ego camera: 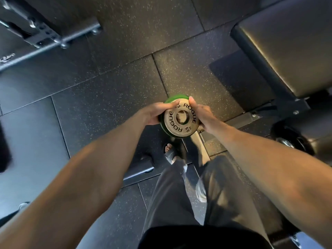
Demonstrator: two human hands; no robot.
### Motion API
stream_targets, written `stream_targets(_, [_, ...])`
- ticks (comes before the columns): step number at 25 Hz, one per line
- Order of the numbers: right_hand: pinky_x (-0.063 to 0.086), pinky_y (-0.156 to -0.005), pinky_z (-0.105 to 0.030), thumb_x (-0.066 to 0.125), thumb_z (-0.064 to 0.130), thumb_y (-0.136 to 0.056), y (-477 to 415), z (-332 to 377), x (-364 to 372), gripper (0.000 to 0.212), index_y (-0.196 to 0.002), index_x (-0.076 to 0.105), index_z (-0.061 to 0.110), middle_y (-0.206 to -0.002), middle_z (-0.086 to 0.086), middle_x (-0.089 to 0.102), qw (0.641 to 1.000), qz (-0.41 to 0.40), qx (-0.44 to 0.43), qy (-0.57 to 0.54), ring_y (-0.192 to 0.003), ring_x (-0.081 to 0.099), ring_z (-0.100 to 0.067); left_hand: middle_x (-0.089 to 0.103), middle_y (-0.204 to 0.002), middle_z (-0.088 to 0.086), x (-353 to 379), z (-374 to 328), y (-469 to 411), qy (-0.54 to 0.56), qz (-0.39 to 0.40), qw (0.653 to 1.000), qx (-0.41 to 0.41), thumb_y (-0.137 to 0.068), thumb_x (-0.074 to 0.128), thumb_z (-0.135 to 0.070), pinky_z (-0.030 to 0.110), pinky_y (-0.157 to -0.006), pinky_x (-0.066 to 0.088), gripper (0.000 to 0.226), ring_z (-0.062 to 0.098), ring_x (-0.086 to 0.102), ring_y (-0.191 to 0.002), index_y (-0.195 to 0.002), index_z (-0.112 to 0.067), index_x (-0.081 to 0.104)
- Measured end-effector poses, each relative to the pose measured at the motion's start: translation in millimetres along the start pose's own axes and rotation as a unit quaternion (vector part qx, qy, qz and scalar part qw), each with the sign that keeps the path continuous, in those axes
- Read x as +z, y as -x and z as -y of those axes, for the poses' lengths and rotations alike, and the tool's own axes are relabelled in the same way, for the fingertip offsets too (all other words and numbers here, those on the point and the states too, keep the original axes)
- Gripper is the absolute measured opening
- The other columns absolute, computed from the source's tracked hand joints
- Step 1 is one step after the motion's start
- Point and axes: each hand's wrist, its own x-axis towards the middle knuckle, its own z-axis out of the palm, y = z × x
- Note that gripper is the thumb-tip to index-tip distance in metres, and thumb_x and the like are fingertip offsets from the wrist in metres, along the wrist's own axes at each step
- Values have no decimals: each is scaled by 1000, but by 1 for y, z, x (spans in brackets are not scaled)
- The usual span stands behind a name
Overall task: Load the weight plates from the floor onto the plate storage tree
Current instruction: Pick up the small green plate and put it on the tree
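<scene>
My left hand (150,115) and right hand (206,117) grip two stacked plates between them, clear of the floor (107,105), fingers curled under the green plate (172,99) and thumbs over the small grey plate (170,122). The grey one seems to lie loose on top, so if I tip the stack it may slide off onto my sandalled foot (168,150) just below my hands. Discs have no long axis; their faces and bores point up at me.
</scene>
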Motion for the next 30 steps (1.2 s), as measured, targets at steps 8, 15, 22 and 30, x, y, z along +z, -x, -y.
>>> stream_targets(8, [46,-82,-37,49,72,-86,128,-59,21,79,-106,68,-2,-104,-15,67,947,-144,-63,279,-99,63,-33,76,-92,9,106,146,82,111,-278,951,82,-79,70,-59,38,-87,58,55,23,73,-90,-104,-9,71])
stream_targets(15, [47,-90,-42,46,73,-88,278,-139,92,81,-109,68,-3,-117,-22,67,897,-47,-144,416,-108,63,-39,74,-100,12,176,310,207,172,-447,874,80,-74,60,-76,41,-88,56,80,26,70,-95,-103,-1,68])
stream_targets(22, [46,-95,-41,42,74,-88,399,-252,231,87,-121,63,-3,-128,-26,61,832,113,-206,502,-119,58,-40,75,-97,12,191,509,353,282,-527,795,102,-67,62,-79,38,-86,57,83,25,72,-93,-104,-5,71])
stream_targets(30, [53,-74,-36,62,75,-74,526,-427,399,77,-104,66,4,-98,-10,72,687,334,-219,607,-91,69,-25,71,-79,10,206,780,499,375,-587,711,93,-67,65,-77,35,-66,52,72,24,65,-67,-91,-9,68])
